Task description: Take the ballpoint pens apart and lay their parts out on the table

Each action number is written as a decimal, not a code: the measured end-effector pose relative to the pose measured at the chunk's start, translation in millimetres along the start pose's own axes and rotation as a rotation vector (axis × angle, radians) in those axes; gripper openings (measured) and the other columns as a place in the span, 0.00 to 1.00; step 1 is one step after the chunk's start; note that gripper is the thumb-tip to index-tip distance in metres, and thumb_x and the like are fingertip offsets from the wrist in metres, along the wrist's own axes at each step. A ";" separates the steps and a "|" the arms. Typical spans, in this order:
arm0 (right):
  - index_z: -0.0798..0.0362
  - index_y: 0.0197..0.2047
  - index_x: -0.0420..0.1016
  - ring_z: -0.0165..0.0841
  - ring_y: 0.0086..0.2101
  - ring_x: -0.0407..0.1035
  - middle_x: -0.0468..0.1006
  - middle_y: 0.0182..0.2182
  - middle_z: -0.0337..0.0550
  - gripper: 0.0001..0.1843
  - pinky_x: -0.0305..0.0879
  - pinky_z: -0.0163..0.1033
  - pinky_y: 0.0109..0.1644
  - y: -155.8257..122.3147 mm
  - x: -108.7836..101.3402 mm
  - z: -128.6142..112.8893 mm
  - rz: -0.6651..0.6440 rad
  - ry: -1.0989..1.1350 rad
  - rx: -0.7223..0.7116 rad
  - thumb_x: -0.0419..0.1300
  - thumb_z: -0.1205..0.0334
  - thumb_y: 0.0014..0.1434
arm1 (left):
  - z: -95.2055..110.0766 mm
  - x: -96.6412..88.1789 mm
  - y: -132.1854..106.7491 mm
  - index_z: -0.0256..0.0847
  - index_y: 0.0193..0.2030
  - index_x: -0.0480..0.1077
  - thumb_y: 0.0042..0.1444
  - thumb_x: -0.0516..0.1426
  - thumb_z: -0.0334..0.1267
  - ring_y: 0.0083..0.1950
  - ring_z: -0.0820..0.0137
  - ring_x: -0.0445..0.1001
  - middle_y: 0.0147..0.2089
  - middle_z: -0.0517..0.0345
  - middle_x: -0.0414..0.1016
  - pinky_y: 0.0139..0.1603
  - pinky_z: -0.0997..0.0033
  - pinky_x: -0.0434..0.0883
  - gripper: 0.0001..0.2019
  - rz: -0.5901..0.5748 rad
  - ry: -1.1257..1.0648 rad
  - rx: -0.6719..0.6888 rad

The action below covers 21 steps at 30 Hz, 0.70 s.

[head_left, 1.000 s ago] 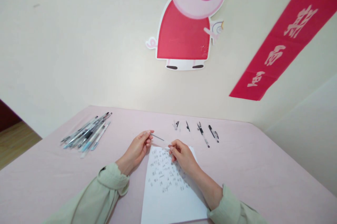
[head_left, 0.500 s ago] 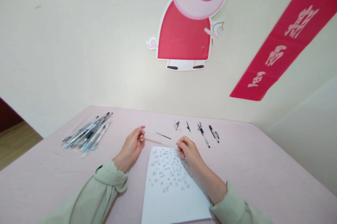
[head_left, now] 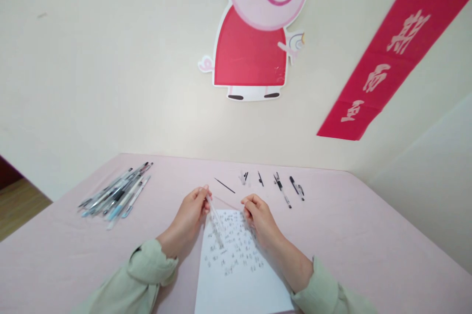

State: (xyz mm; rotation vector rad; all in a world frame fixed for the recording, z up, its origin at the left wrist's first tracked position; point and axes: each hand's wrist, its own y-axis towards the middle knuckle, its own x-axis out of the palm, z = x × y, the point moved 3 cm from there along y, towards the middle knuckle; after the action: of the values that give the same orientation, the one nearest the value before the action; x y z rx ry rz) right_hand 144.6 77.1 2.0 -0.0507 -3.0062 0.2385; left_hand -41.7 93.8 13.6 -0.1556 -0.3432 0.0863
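Note:
My left hand (head_left: pixel 191 209) is closed, pinching the upper end of a clear pen barrel (head_left: pixel 215 223). The barrel slants down over the handwritten sheet of paper (head_left: pixel 241 292). Just beyond the hand, a thin black pen refill (head_left: pixel 224 185) lies apart from the barrel on the pink table. My right hand (head_left: pixel 261 218) hovers by the sheet's upper right edge, thumb and fingertips pressed together. What it holds, if anything, is too small to make out.
A heap of pens (head_left: pixel 120 191) lies at the left of the pink table (head_left: pixel 350 245). Small pen parts (head_left: pixel 244 177), a short black piece (head_left: pixel 260 179) and black pens (head_left: pixel 283 191) are spread at the back right. Behind stands a wall (head_left: pixel 110 82) with a pig cutout (head_left: pixel 250 53) and red banner (head_left: pixel 376 78).
The clear barrel in my left hand has swung from pointing right to pointing down over the paper. The black refill, earlier in line with it, now lies separately. My right hand stays pinched.

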 end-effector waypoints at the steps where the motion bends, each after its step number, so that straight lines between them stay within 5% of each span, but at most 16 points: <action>1: 0.52 0.29 0.65 0.22 0.15 0.47 0.61 0.15 0.29 0.07 0.38 0.30 0.18 -2.0 3.9 1.2 -0.026 -0.017 -0.003 0.57 0.59 0.50 | -0.6 6.0 -4.7 0.36 0.30 0.70 0.47 0.61 0.51 0.20 0.81 0.58 0.22 0.66 0.63 0.20 0.81 0.56 0.17 -0.026 0.043 0.002; 8: 0.52 0.25 0.63 0.24 0.17 0.53 0.59 0.14 0.29 0.08 0.48 0.30 0.22 -15.9 20.7 1.3 -0.178 -0.281 -0.168 0.57 0.60 0.53 | -11.9 14.1 -10.8 0.37 0.31 0.71 0.45 0.62 0.51 0.19 0.78 0.58 0.20 0.66 0.63 0.21 0.78 0.54 0.17 -0.003 0.232 0.026; 12: 0.52 0.26 0.64 0.25 0.18 0.54 0.60 0.14 0.30 0.08 0.48 0.31 0.23 -13.8 19.3 3.5 -0.218 -0.304 -0.164 0.55 0.59 0.55 | -4.9 10.7 -2.7 0.39 0.30 0.70 0.49 0.59 0.50 0.20 0.76 0.58 0.20 0.66 0.63 0.21 0.76 0.54 0.15 -0.020 0.351 0.161; 15: 0.52 0.27 0.65 0.26 0.20 0.57 0.62 0.16 0.31 0.08 0.52 0.31 0.25 -8.9 15.7 5.4 -0.189 -0.305 -0.186 0.53 0.59 0.57 | 16.1 9.7 13.6 0.40 0.27 0.68 0.53 0.55 0.45 0.26 0.72 0.64 0.23 0.63 0.67 0.27 0.75 0.58 0.11 0.028 0.625 0.347; 17: 0.51 0.28 0.66 0.27 0.21 0.59 0.63 0.17 0.32 0.07 0.53 0.32 0.27 -6.9 13.5 5.6 -0.159 -0.328 -0.214 0.52 0.61 0.56 | 26.2 10.4 32.4 0.41 0.25 0.68 0.55 0.53 0.43 0.27 0.70 0.66 0.21 0.62 0.66 0.28 0.74 0.59 0.12 0.040 0.860 0.309; 21: 0.51 0.28 0.67 0.29 0.25 0.61 0.66 0.20 0.33 0.06 0.55 0.33 0.30 -8.7 12.4 3.8 -0.145 -0.443 -0.256 0.52 0.65 0.55 | 30.5 15.3 75.2 0.41 0.17 0.64 0.51 0.56 0.38 0.25 0.69 0.66 0.15 0.63 0.62 0.28 0.72 0.57 0.13 0.001 0.994 0.220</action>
State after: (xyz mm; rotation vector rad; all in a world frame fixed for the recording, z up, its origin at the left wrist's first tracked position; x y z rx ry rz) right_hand 131.6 68.5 1.2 0.2244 -3.4381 -0.1762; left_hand -42.1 173.7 34.4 0.0313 0.6566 0.0386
